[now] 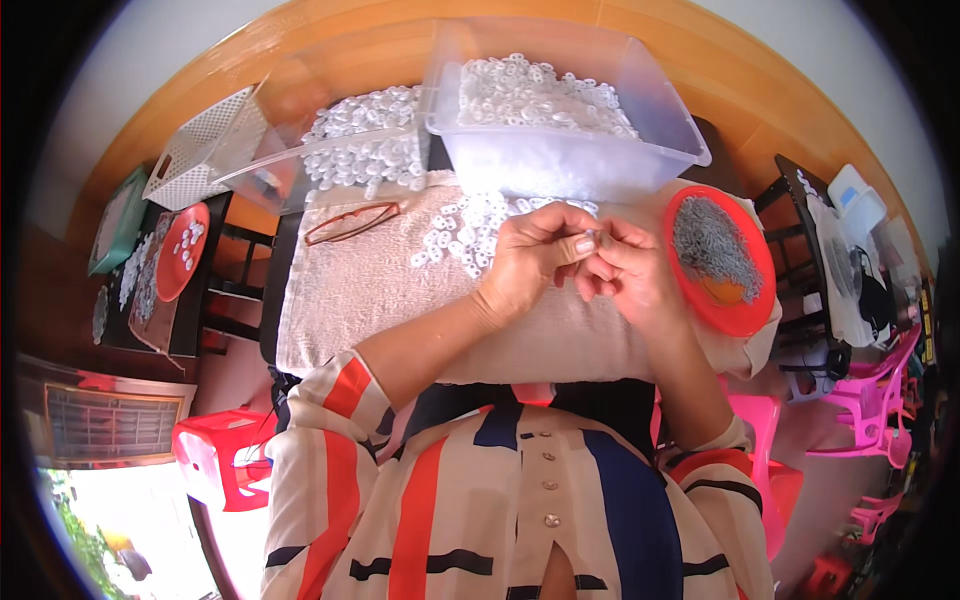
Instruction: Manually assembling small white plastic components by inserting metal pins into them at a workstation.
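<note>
Far out to the left of the pinching fingers, a white perforated basket (205,140) lies tipped on the wooden table (330,40), and below it a small red plate (181,250) carries a few white pieces. Closer in, a clear lid (300,150) holds a spread of white plastic rings, and just beyond the left wrist a pair of brown-framed glasses (350,222) lies on the beige towel (350,290).

Now the hands: the left hand (530,262) and the right hand (630,270) meet at the fingertips over the towel, touching each other. The left thumb and forefinger are closed tight on something tiny at the point where the hands meet; it is too small to make out, though it looks pale. The right hand's fingers curl in against the same spot, closed round it as well.

Right behind the grip, loose white rings (465,235) are scattered on the towel, and further back stands a clear tub (560,150) heaped with more of them. To the right of the grip, near the right hand, a red dish (725,310) holds a pile of small grey metal pieces (712,245). Beyond that, pink plastic chairs (875,400).
</note>
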The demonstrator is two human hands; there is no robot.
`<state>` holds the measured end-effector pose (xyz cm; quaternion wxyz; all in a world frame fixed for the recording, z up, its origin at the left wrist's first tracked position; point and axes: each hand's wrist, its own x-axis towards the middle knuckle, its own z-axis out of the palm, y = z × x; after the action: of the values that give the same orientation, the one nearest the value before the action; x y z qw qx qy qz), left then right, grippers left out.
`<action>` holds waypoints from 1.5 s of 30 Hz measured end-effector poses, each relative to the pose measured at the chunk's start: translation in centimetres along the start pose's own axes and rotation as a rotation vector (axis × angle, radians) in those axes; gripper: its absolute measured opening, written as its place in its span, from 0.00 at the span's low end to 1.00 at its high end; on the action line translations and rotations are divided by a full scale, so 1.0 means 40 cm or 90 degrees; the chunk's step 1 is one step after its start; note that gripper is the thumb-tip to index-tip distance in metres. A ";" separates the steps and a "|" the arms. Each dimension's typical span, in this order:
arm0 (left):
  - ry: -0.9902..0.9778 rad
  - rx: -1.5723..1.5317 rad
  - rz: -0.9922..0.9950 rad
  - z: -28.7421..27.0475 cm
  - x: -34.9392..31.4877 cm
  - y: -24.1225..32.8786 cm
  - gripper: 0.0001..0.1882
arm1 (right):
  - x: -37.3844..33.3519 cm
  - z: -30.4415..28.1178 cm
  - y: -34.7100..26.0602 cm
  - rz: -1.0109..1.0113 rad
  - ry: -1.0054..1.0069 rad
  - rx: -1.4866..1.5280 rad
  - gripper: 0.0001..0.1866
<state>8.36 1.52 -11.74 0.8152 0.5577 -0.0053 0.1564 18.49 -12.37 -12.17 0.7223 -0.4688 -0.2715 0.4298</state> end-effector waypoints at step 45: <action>0.180 0.928 0.224 -0.320 -0.021 0.105 0.04 | -0.095 -0.134 -0.068 -0.410 0.070 -1.274 0.06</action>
<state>4.35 14.36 -12.94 0.1971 0.9202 0.1152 0.3181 21.89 -18.60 -11.87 0.0969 -0.7759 -0.5813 -0.2250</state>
